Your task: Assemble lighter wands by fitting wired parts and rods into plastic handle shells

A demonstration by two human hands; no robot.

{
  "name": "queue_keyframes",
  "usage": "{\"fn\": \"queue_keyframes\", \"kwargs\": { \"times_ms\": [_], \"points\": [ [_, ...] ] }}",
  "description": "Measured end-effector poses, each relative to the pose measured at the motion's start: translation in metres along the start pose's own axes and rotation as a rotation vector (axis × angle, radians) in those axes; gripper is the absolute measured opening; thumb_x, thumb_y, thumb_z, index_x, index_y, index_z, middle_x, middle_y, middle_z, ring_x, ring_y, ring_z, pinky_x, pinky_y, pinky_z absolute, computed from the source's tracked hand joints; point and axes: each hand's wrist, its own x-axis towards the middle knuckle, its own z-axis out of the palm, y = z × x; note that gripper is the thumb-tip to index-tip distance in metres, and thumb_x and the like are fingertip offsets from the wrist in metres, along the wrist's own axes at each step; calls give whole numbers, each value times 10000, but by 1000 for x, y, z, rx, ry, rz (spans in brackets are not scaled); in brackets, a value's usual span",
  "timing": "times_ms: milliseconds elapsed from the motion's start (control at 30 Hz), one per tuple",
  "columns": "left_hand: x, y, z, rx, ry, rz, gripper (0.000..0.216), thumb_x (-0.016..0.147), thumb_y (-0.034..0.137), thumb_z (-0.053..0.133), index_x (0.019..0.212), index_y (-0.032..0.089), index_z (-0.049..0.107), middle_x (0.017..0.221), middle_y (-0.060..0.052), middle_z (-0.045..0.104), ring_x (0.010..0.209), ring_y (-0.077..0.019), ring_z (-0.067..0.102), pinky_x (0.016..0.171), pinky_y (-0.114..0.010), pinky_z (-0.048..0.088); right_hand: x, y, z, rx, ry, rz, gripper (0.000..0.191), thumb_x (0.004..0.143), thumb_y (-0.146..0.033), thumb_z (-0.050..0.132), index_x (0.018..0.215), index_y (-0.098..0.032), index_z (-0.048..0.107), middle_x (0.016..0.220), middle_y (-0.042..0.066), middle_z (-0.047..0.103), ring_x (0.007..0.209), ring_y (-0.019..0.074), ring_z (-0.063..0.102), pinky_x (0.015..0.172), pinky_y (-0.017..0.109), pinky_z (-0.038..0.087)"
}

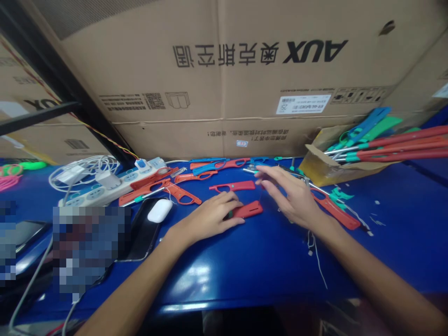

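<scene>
Blue glossy tbl (pixel 259 261) under held red pc (pixel 251 209); AUX cardbd (pixel 252 84) behind.

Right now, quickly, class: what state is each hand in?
Left hand: closed on a red plastic handle.
Right hand: open, nothing visibly held.

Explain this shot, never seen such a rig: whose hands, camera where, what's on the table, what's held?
No machine: just a person, bare-handed. The one picture comes from a camera worn on their head, facing forward and down. The left hand holds a red plastic handle-shaped piece. The right hand is beside it, fingers parted, nothing visible in it. On the glossy blue table, another red plastic piece lies beyond, a white multi-socket power strip sits left, and an open brown cardboard box at the right holds long red, blue and green plastic pieces.
</scene>
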Motion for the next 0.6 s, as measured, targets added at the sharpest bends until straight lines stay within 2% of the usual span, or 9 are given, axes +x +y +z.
{"fn": "queue_keyframes", "kwargs": {
  "times_ms": [67, 133, 233, 300, 467, 600],
  "points": [
    [0, 0, 0, 3, 0, -4, 321, 993, 438, 546, 1152, 177, 640, 1163, -79, 605, 1107, -226, 592, 970, -381, 510, 1, -1, -1, 45, -3, 22, 375, 1032, -151, 427, 1377, -259, 528, 1210, 66, 661, 1118, 178, 627, 980, 385, 516],
    [0, 0, 0, 5, -1, -7, 325, 991, 441, 550, 1155, 175, 641, 1164, -80, 606, 1105, -227, 592, 966, -382, 513, 2, -1, -2, 88, 4, 28, 363, 1031, -144, 426, 1347, -265, 559, 1156, 53, 678, 1051, 167, 646, 941, 371, 528],
    [0, 0, -1, 3, -3, -11, 331, 989, 441, 552, 1164, 175, 644, 1166, -83, 608, 1113, -233, 590, 963, -383, 515, 3, 0, -2, 91, 48, 18, 292, 996, -172, 536, 1257, -265, 630, 1018, 30, 682, 912, 156, 650, 852, 341, 539],
    [1, 1, -1, -2, -9, -11, 334, 991, 445, 546, 1164, 177, 645, 1166, -82, 611, 1117, -234, 589, 965, -384, 514, 3, 1, -3, 51, 78, 12, 242, 974, -200, 591, 1196, -254, 669, 999, 33, 675, 914, 162, 642, 842, 336, 533],
    [1, 0, -1, -17, -3, -7, 329, 991, 439, 549, 1171, 181, 647, 1172, -83, 610, 1124, -235, 586, 981, -390, 503, 4, 1, -4, 39, 34, 49, 351, 1023, -162, 460, 1339, -241, 591, 1124, 65, 684, 1012, 167, 649, 901, 351, 521],
    [1, 0, -1, -25, -7, -1, 346, 996, 446, 537, 1198, 185, 640, 1180, -83, 608, 1126, -235, 580, 992, -393, 492, 4, 2, -5, 27, 107, 55, 275, 972, -216, 590, 1229, -275, 671, 971, 28, 691, 884, 174, 656, 829, 352, 538]
  ]
}}
